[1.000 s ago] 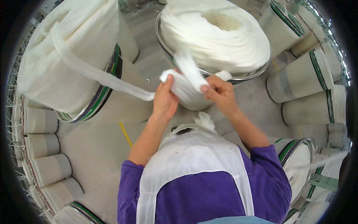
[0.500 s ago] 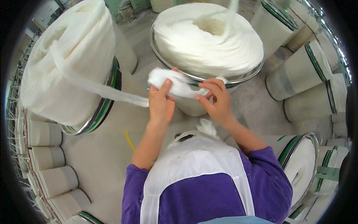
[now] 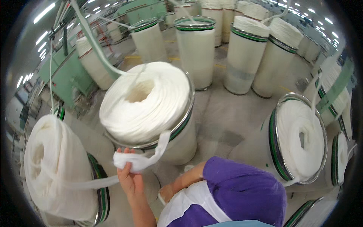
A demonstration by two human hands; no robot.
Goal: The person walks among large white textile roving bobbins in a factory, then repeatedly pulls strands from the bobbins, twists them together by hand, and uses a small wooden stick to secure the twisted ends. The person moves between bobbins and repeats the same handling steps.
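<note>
A soft white bundle of cotton sliver [image 3: 137,161] lies across the fingers of my left hand [image 3: 131,178], the thumb pressed over it. One sliver tail from this bundle goes up over the rim of the middle can [image 3: 176,147], which is heaped with coiled white sliver [image 3: 170,87]. Another white strand [image 3: 92,184] runs from the heaped left can [image 3: 99,196] to the same hand. Low in front of my body, my right hand [image 3: 167,192] is beside the white apron [image 3: 189,202]. Its fingers are partly hidden, so what they hold does not show.
To the right stands another sliver-filled can [image 3: 273,140] with a metal rim. Several tall cans [image 3: 196,53] line the far side of the grey floor [image 3: 215,113]. Green machinery [image 3: 70,75] is at the far left, with slivers hanging from above.
The view has swung right and up. My right hand has left the sliver and dropped toward the apron. My left hand still holds the bundle, whose tail now reaches the middle can's rim.
</note>
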